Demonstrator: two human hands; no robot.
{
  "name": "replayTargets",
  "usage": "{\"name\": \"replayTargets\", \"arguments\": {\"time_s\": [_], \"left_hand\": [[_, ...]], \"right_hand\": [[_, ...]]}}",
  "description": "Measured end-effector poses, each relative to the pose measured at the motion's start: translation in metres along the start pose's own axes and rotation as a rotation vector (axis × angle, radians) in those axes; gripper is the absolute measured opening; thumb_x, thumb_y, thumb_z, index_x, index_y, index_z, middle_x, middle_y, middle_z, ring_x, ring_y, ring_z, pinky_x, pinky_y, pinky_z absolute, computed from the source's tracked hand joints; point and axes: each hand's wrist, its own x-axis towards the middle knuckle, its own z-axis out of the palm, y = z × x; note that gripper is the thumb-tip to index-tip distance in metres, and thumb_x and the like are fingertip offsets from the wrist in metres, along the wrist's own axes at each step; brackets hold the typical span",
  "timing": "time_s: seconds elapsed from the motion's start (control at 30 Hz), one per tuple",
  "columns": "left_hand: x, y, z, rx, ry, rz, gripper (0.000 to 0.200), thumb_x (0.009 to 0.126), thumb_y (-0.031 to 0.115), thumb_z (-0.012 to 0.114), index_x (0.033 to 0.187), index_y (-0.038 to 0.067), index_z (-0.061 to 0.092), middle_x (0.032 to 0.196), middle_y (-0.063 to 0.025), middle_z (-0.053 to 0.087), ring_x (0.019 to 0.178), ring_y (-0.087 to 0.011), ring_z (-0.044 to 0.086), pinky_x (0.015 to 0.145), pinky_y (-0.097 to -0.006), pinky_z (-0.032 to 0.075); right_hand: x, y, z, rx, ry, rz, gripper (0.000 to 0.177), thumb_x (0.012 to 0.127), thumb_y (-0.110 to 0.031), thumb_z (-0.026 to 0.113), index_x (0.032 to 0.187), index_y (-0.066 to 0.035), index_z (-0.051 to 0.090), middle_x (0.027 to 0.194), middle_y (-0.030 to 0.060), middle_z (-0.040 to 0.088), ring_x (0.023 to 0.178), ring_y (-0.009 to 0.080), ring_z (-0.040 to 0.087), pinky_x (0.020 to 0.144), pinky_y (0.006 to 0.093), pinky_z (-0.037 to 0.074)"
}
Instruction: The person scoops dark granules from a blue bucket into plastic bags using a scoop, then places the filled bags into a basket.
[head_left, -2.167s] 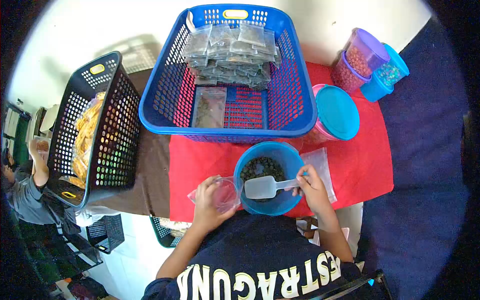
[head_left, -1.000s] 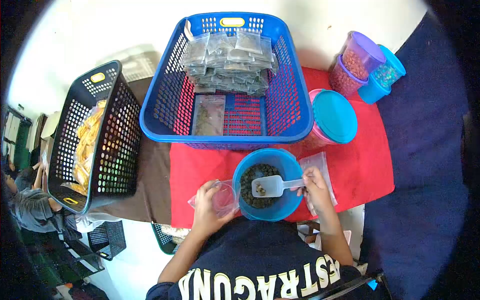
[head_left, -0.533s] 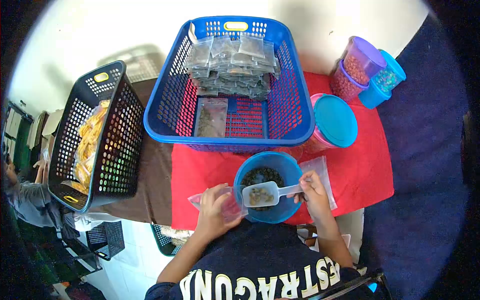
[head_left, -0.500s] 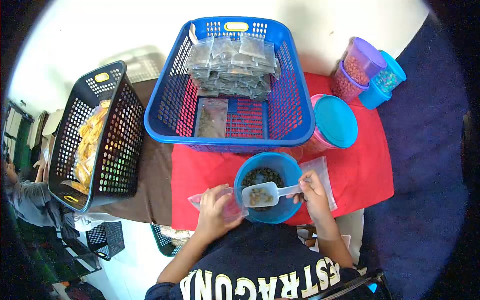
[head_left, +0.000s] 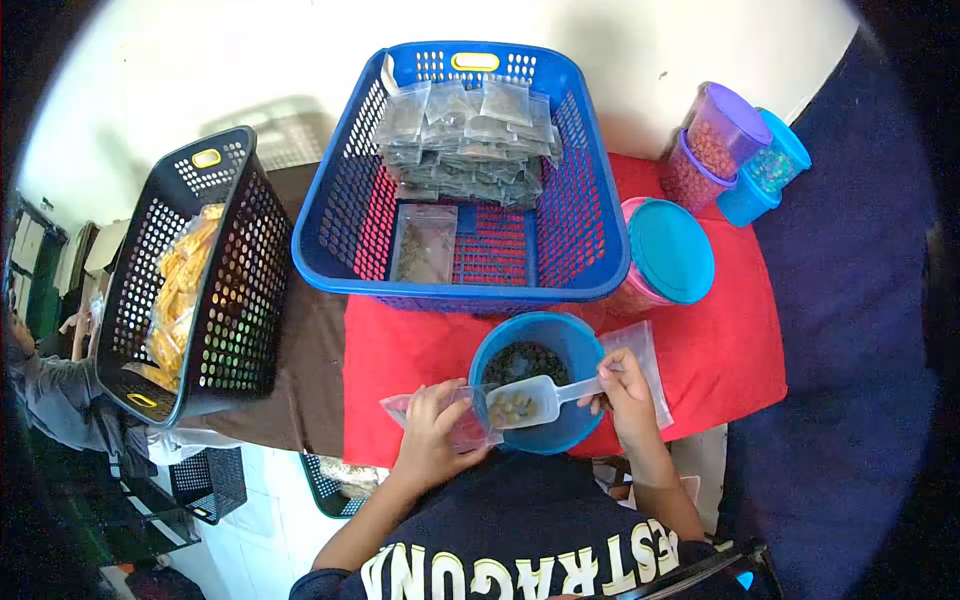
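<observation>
My right hand (head_left: pixel 624 388) grips the handle of a translucent plastic scoop (head_left: pixel 524 402), which carries some small greenish-brown pieces. Its front edge lies at the mouth of a clear plastic bag (head_left: pixel 468 428). Fingers and thumb of my left hand (head_left: pixel 432 432) are closed on that bag. Below the scoop stands a blue tub (head_left: pixel 580 345) with dark, small pieces (head_left: pixel 525 362) at its bottom. Beside my right hand a flat clear bag (head_left: pixel 645 362) lies on the red cloth.
A blue basket (head_left: pixel 460 290) with stacked filled packets (head_left: pixel 465 140) stands behind the tub. To the left is a black basket (head_left: pixel 240 290) of yellow packets (head_left: pixel 185 290). Lidded tubs (head_left: pixel 675 252) stand at right on the red cloth (head_left: pixel 735 350). A person (head_left: pixel 60 395) is at far left.
The scoop has tilted and its tip has come down to the left, into the mouth of the bag. The pieces in it have shifted toward the tip.
</observation>
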Motion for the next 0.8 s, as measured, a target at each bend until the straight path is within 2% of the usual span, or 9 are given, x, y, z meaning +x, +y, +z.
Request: {"name": "replayTargets", "arguments": {"time_s": [0.17, 0.47, 0.53, 0.57, 0.6, 0.67, 0.7, 0.73, 0.8], "left_hand": [[0.001, 0.002, -0.001, 0.006, -0.002, 0.001, 0.089, 0.055, 0.021, 0.089, 0.129, 0.017, 0.04, 0.129, -0.0195, 0.047, 0.115, -0.0402, 0.049, 0.091, -0.0535, 0.041], [0.002, 0.0, 0.002, -0.019, 0.007, 0.011, 0.09, 0.056, 0.02, 0.09, 0.13, 0.017, 0.04, 0.128, -0.0202, 0.047, 0.115, -0.0397, 0.05, 0.091, -0.0524, 0.042], [0.004, 0.002, 0.002, -0.03, 0.01, 0.009, 0.089, 0.056, 0.019, 0.089, 0.13, 0.017, 0.04, 0.128, -0.0202, 0.048, 0.115, -0.0398, 0.05, 0.091, -0.0522, 0.042], [0.004, 0.003, 0.001, -0.042, 0.012, 0.005, 0.088, 0.056, 0.018, 0.089, 0.129, 0.016, 0.04, 0.127, -0.0202, 0.048, 0.115, -0.0398, 0.05, 0.091, -0.052, 0.042], [0.003, 0.003, 0.001, -0.046, -0.001, -0.011, 0.088, 0.056, 0.018, 0.089, 0.129, 0.016, 0.04, 0.127, -0.0202, 0.048, 0.115, -0.0398, 0.05, 0.091, -0.052, 0.042], [-0.001, -0.004, 0.004, -0.12, 0.037, -0.021, 0.085, 0.057, 0.015, 0.088, 0.128, 0.014, 0.04, 0.128, -0.0204, 0.047, 0.115, -0.0387, 0.05, 0.093, -0.0498, 0.042], [-0.003, -0.012, 0.006, -0.21, 0.079, -0.025, 0.08, 0.06, 0.013, 0.086, 0.126, 0.011, 0.04, 0.128, -0.0195, 0.047, 0.116, -0.0347, 0.051, 0.096, -0.0472, 0.042], [-0.007, -0.023, 0.014, -0.363, 0.132, -0.146, 0.078, 0.065, 0.011, 0.082, 0.127, 0.009, 0.036, 0.128, -0.0184, 0.046, 0.117, -0.031, 0.051, 0.099, -0.0458, 0.042], [-0.014, -0.032, 0.009, -0.427, 0.322, -0.261, 0.087, 0.065, 0.013, 0.083, 0.133, 0.011, 0.028, 0.128, -0.0202, 0.048, 0.119, -0.0316, 0.05, 0.102, -0.0472, 0.039]], "right_hand": [[-0.002, -0.003, 0.001, 0.014, 0.013, 0.056, 0.009, 0.101, -0.019, 0.045, 0.101, -0.01, 0.044, 0.072, 0.0098, 0.066, 0.057, 0.0097, 0.054, 0.054, 0.0227, 0.043], [-0.008, -0.005, 0.015, -0.031, 0.024, -0.082, 0.009, 0.1, -0.015, 0.046, 0.103, -0.007, 0.046, 0.076, 0.0073, 0.065, 0.061, 0.0091, 0.054, 0.056, 0.0231, 0.042], [-0.015, -0.01, 0.024, -0.285, 0.058, -0.188, 0.006, 0.098, -0.011, 0.049, 0.098, -0.005, 0.052, 0.078, 0.0066, 0.064, 0.063, 0.0128, 0.057, 0.057, 0.0249, 0.042], [-0.019, -0.023, 0.029, -0.557, 0.016, -0.357, 0.004, 0.089, -0.006, 0.059, 0.093, -0.005, 0.058, 0.081, 0.0061, 0.063, 0.068, 0.0167, 0.059, 0.059, 0.0307, 0.043], [-0.018, -0.035, 0.032, -0.553, 0.01, -0.336, 0.004, 0.089, -0.006, 0.059, 0.093, -0.005, 0.058, 0.081, 0.0061, 0.063, 0.068, 0.0167, 0.059, 0.059, 0.0307, 0.043], [-0.013, -0.051, 0.037, -0.779, -0.341, -0.884, 0.012, 0.081, -0.003, 0.064, 0.092, -0.007, 0.06, 0.082, 0.0062, 0.063, 0.072, 0.0193, 0.059, 0.064, 0.0362, 0.043], [-0.015, -0.054, 0.037, -0.796, -0.305, -0.912, 0.018, 0.075, -0.003, 0.067, 0.091, -0.009, 0.061, 0.085, 0.0047, 0.064, 0.073, 0.019, 0.059, 0.067, 0.0378, 0.043], [-0.016, -0.06, 0.035, -0.787, -0.315, -0.893, 0.018, 0.075, -0.003, 0.067, 0.091, -0.009, 0.061, 0.085, 0.0047, 0.064, 0.073, 0.019, 0.059, 0.067, 0.0378, 0.043], [-0.019, -0.068, 0.027, -0.759, 0.005, -0.893, 0.016, 0.078, -0.005, 0.066, 0.092, -0.009, 0.06, 0.081, 0.0062, 0.062, 0.072, 0.025, 0.058, 0.067, 0.0387, 0.043]]}}
